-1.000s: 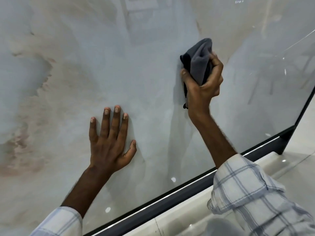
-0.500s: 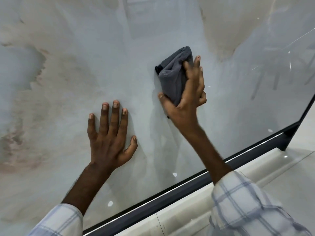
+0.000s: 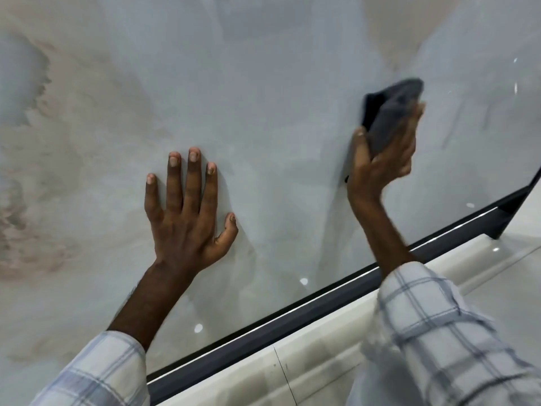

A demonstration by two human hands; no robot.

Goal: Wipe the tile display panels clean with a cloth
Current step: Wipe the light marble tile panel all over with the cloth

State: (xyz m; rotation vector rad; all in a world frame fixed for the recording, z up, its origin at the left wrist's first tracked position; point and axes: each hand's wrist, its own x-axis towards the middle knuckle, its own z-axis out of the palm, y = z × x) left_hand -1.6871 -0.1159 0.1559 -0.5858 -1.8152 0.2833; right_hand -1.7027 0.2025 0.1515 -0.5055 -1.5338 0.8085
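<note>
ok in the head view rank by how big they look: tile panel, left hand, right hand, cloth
1. tile panel, fills most of the view
2. left hand and right hand, too alike to split; right is blurred
3. cloth, partly hidden by fingers

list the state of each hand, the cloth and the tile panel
tile panel: glossy, showing light reflections
cloth: bunched, against the tile panel
left hand: flat on the tile panel, fingers spread
right hand: grips the cloth, blurred
</note>
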